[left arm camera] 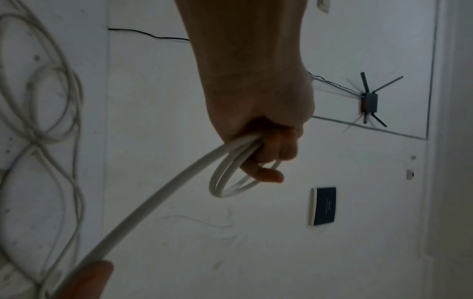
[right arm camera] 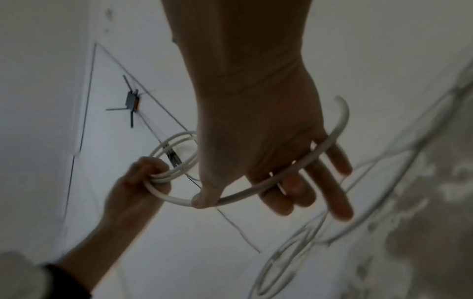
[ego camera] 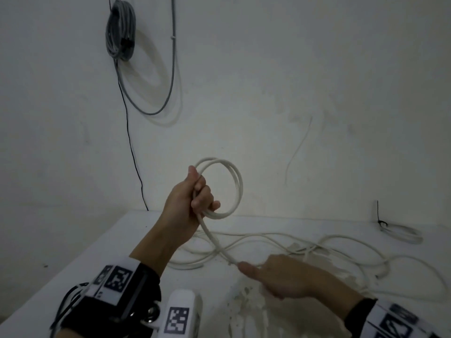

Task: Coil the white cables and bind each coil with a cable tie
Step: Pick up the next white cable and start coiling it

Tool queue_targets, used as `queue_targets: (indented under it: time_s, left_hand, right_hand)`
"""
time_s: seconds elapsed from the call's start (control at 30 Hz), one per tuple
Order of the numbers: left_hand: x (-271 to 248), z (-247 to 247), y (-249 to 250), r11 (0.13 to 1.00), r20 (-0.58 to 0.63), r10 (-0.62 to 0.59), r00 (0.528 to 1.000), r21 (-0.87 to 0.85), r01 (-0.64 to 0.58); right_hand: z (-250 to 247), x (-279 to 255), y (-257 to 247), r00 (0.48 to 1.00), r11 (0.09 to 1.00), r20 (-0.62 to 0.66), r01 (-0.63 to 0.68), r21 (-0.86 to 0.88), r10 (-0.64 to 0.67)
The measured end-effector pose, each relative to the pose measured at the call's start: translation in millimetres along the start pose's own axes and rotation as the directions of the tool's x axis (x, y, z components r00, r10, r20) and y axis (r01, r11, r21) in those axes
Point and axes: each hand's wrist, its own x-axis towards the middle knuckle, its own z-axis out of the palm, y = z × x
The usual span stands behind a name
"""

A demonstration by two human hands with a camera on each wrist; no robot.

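Observation:
My left hand [ego camera: 192,198] is raised above the white table [ego camera: 73,252] and grips a small coil of white cable [ego camera: 234,181] of a few loops. In the left wrist view the fingers [left arm camera: 271,145] are curled round the loops [left arm camera: 220,182]. From the coil one strand [ego camera: 214,240] runs down to my right hand [ego camera: 275,276], low over the table. In the right wrist view that strand [right arm camera: 294,168] lies across the straight fingers [right arm camera: 332,182], with the thumb hooked over it. The rest of the white cable [ego camera: 341,240] lies in loose loops on the table.
A small white coil [ego camera: 402,234] bound with a black tie [ego camera: 380,223] lies at the back right by the wall. A grey cable bundle [ego camera: 120,32] hangs on the wall at upper left, with a thin black wire [ego camera: 131,147] running down. The tabletop near my right hand is chipped.

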Motion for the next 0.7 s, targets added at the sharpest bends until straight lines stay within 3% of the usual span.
queue_targets:
  time_s: [0.1,0.2,0.27,0.33,0.4,0.47,0.5,0.53,0.57,0.63,0.7]
  left_hand:
    - [-9,-11,0,0.986,0.197,-0.138,0.971,-0.061,0.153]
    - [-14,-19,-4,0.963,0.427,-0.249,0.869,0.015,0.269]
    - [-17,-19,-7,0.952,0.43,-0.306,0.85,0.162,0.261]
    - [-21,-13,-10,0.909,0.367,-0.333,0.869,0.369,0.193]
    - [-24,-5,-17,0.788,0.31,-0.333,0.891,0.61,0.082]
    - [-23,0,-28,0.537,0.257,-0.298,0.919,0.841,-0.061]
    - [-22,2,-34,0.413,0.234,-0.264,0.936,0.904,-0.109]
    - [-22,2,-40,0.338,0.209,-0.225,0.952,0.933,-0.125]
    - [-21,2,-45,0.303,0.18,-0.188,0.966,0.946,-0.117]
    - [-20,1,-54,0.277,0.128,-0.121,0.984,0.957,-0.09]
    - [-19,0,-62,0.278,0.104,-0.068,0.992,0.957,-0.081]
  right_hand:
    - [-19,8,17,0.987,0.94,-0.136,-0.129,-0.316,0.09]
    - [-40,9,26,0.979,0.881,-0.156,-0.189,-0.434,0.134]
    - [-54,6,25,0.969,0.819,-0.181,-0.24,-0.521,0.169]
    - [-67,2,22,0.945,0.728,-0.26,-0.32,-0.606,0.199]
    - [-76,1,15,0.912,0.692,-0.352,-0.393,-0.605,0.21]
    - [-80,4,9,0.894,0.838,-0.375,-0.389,-0.382,0.244]
    - [-81,6,5,0.897,0.928,-0.351,-0.338,-0.155,0.268]
    - [-81,7,1,0.903,0.955,-0.311,-0.27,0.122,0.295]
    - [-80,7,-4,0.911,0.902,-0.259,-0.21,0.376,0.32]
    - [-76,6,-15,0.941,0.653,-0.152,-0.089,0.752,0.303]
    - [-70,3,-27,0.979,0.437,-0.075,-0.015,0.899,0.188]
